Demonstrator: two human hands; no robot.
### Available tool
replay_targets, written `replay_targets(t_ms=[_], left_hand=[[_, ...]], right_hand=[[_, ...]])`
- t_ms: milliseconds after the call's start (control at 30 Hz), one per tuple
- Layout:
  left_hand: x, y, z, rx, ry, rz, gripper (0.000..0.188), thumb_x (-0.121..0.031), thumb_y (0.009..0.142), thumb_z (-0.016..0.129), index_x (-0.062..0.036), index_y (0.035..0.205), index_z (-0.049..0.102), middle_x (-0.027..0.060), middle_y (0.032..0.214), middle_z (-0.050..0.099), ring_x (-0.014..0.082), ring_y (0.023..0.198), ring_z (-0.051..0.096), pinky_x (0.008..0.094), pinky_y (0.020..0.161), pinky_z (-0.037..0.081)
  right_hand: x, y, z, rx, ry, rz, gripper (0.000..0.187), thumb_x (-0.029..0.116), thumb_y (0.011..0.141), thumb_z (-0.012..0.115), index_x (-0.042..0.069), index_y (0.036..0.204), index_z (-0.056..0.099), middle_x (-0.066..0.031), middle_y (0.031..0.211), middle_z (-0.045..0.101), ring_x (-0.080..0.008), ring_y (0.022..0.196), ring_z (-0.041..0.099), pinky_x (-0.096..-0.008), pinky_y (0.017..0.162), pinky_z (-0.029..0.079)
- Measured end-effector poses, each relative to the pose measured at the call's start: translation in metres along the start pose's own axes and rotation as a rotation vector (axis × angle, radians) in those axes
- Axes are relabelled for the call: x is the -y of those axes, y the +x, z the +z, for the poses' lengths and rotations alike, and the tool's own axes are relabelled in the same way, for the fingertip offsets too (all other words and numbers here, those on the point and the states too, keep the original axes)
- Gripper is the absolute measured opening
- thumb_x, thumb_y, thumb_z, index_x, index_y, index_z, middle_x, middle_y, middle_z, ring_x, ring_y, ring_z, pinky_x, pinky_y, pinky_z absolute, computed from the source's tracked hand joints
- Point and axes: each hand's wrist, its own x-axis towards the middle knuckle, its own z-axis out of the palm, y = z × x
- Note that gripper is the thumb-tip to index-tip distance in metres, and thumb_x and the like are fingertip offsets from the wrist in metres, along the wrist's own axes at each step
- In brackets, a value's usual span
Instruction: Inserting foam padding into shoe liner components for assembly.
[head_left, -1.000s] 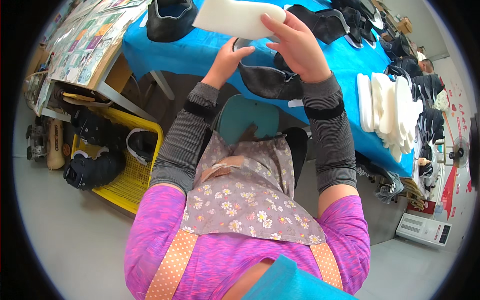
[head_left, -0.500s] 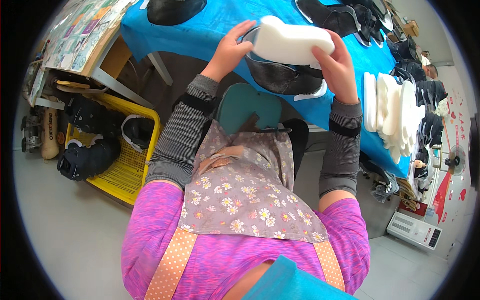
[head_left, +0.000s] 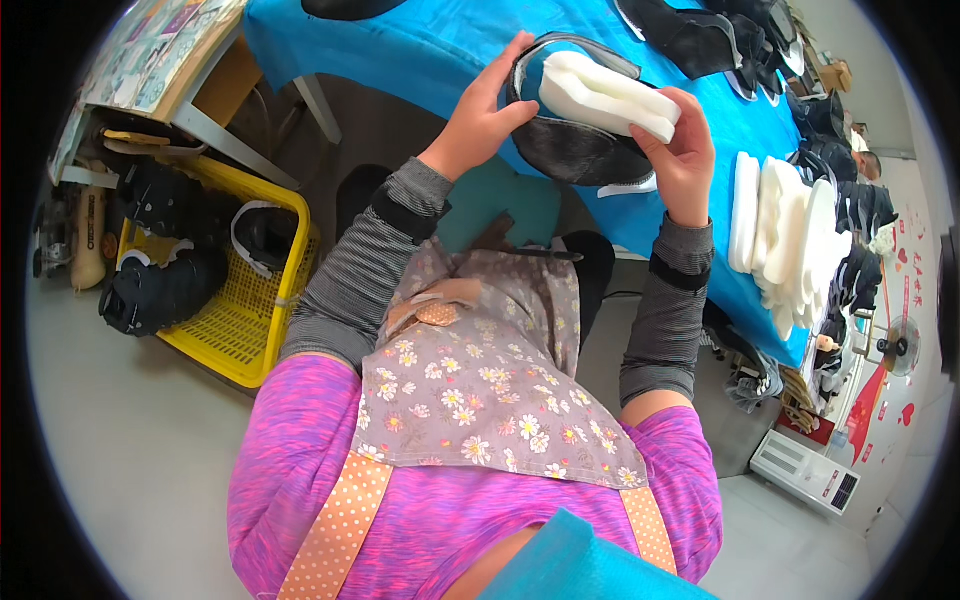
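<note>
While hands [head_left: 485, 118] [head_left: 688, 160] pinch black upper [head_left: 580, 155] (left), white insert [head_left: 600, 95] (right), white pile [head_left: 785, 235] sits right, yellow basket [head_left: 240, 328] left.

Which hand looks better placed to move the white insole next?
The right hand, probably: it grips the right end of the white insole, while the left hand holds the black shoe upper.

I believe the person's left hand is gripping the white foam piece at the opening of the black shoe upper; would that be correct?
Not quite: in the head view, the right hand grips the white foam piece at the opening of the black shoe upper.
</note>
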Motion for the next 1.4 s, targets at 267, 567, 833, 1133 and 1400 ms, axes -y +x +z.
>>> replay_targets(t_ms=[267,567,833,1133,1400], left_hand=[[-0.002,-0.003,0.007,-0.026,-0.093,0.018,0.076,-0.007,0.086,0.050,-0.0067,0.155,0.019,0.0109,0.157,0.028,0.0234,0.143,0.030,0.0340,0.117,0.024],[0.001,-0.003,0.008,-0.022,-0.093,0.031,0.076,-0.008,0.085,0.050,-0.0075,0.155,0.019,0.0097,0.157,0.027,0.0235,0.144,0.029,0.0351,0.118,0.022],[0.001,-0.004,0.008,-0.022,-0.102,0.019,0.078,-0.008,0.086,0.050,-0.0089,0.156,0.017,0.0098,0.158,0.025,0.0244,0.144,0.027,0.0357,0.119,0.020],[-0.007,-0.004,0.010,-0.023,-0.226,-0.028,0.078,-0.008,0.089,0.049,-0.0092,0.157,0.011,0.0104,0.159,0.024,0.0231,0.144,0.026,0.0337,0.118,0.021],[-0.021,0.026,-0.024,-0.141,0.542,-0.038,0.066,-0.036,0.085,0.072,-0.0034,0.137,0.051,0.0205,0.142,0.046,0.0322,0.126,0.050,0.0389,0.101,0.044]], right_hand=[[-0.001,0.003,0.015,0.046,-0.128,-0.051,0.040,-0.006,0.081,0.073,0.001,0.117,0.059,-0.0086,0.119,0.053,-0.0201,0.113,0.056,-0.0369,0.100,0.049],[0.000,0.004,0.018,0.054,-0.241,-0.094,0.039,-0.003,0.079,0.074,0.001,0.116,0.060,-0.0092,0.118,0.055,-0.0212,0.110,0.059,-0.0334,0.095,0.050],[0.001,0.006,0.019,0.050,-0.366,-0.139,0.041,-0.002,0.076,0.076,0.002,0.114,0.062,-0.0096,0.116,0.058,-0.0211,0.110,0.058,-0.0314,0.095,0.049],[0.006,0.015,0.030,0.057,-0.255,-0.052,0.041,-0.007,0.077,0.072,0.004,0.115,0.063,-0.0090,0.115,0.060,-0.0242,0.105,0.062,-0.0350,0.090,0.054],[-0.005,0.015,0.025,0.034,-0.334,-0.101,0.041,0.005,0.080,0.074,0.010,0.119,0.063,-0.0072,0.113,0.067,-0.0199,0.103,0.063,-0.0295,0.083,0.052]])
